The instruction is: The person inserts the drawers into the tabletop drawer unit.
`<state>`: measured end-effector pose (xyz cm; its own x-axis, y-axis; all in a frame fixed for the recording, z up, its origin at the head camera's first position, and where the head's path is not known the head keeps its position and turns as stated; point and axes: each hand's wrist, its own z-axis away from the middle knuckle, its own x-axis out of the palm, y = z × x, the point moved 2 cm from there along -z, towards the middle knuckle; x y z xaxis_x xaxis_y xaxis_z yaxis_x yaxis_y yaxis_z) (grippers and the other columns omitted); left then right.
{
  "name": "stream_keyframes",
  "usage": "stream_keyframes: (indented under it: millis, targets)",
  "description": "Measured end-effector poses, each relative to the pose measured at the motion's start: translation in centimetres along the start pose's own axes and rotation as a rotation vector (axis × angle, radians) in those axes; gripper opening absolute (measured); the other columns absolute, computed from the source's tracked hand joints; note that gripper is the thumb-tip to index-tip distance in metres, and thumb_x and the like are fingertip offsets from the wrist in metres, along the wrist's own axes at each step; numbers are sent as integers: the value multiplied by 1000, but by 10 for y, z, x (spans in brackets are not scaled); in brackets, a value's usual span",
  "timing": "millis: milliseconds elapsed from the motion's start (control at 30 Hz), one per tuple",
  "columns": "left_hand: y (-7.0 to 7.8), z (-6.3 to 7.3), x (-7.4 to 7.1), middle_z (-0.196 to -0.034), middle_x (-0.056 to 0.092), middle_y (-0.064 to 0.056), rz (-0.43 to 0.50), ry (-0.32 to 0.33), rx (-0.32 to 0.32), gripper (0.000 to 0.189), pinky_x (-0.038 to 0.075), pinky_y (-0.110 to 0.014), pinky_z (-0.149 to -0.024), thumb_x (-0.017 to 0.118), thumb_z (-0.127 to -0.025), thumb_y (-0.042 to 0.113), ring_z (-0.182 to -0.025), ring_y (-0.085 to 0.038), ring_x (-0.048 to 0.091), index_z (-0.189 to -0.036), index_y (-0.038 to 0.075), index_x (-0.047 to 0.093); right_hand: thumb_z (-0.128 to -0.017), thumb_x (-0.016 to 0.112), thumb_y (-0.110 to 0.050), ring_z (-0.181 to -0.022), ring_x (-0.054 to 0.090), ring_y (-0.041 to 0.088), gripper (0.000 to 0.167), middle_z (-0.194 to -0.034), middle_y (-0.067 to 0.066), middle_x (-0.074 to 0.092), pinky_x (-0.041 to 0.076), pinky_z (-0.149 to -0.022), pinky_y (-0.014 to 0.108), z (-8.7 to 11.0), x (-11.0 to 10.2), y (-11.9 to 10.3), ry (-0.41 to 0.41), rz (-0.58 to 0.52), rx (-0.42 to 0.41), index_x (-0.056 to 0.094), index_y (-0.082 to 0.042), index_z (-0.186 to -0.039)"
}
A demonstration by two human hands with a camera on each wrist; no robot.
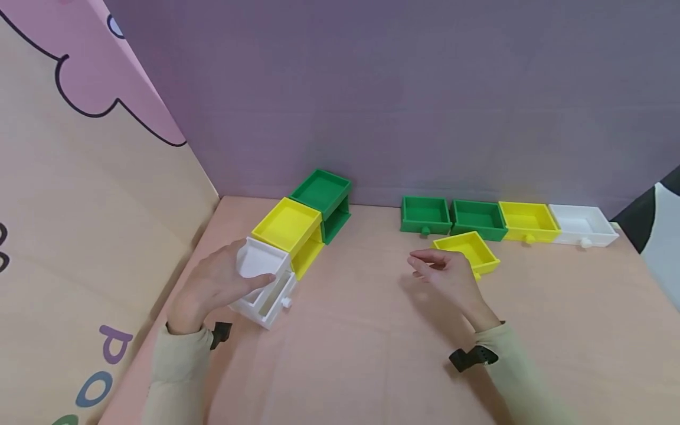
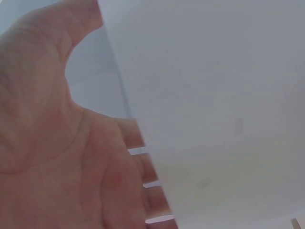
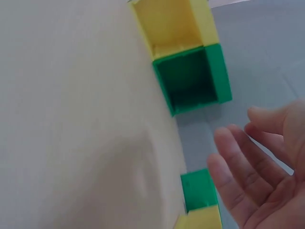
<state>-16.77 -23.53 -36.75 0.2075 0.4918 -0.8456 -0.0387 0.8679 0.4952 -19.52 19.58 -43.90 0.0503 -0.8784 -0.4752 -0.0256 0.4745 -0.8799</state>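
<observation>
My left hand (image 1: 220,283) holds the white drawer case (image 1: 261,258), thumb over its near top and the other fingers round its far side. A white drawer (image 1: 276,298) with a round knob sticks partly out of that case. In the left wrist view, a white panel (image 2: 214,105) covers the fingertips. My right hand (image 1: 445,274) hovers over the table with loosely bent fingers and nothing in them. Just behind it lies a tilted yellow drawer (image 1: 475,251), partly hidden by the hand. The right wrist view shows the right hand (image 3: 267,167) with its fingers apart from the cases.
Behind the white case stand a yellow case (image 1: 287,224) and a green case (image 1: 323,192), their fronts without drawers. Along the back wall (image 1: 372,106) sit two green drawers (image 1: 425,212), a yellow drawer (image 1: 528,218) and another white drawer (image 1: 581,223). A side wall rises at left.
</observation>
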Motion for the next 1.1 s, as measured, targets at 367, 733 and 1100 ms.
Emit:
stream_keyframes:
  millis: [367,733,1100]
  targets:
    - [2,-2,-1,-116,70,-9,-60,35,30,84,56,-41,-81,80,-86,62,-101,-28,64,-147,12,52,-105,69,-35,-85,79,11,45,-123,26,75,63,-75,22,2,-44,21,81,50,-51,73,1,-131]
    - [3,-2,0,-113,71,-9,-83,47,47,82,55,-39,-78,80,-86,61,-97,-26,64,-146,11,53,-108,63,-37,-81,76,-2,51,-97,-32,66,62,-73,19,7,-99,52,164,85,-23,67,4,-138]
    - [3,-2,0,-115,70,-9,-81,33,24,86,57,-40,-79,78,-87,63,-100,-27,64,-150,12,50,-110,56,-45,-78,72,-8,64,-88,-40,64,62,-69,18,1,-149,88,208,79,106,57,8,-146]
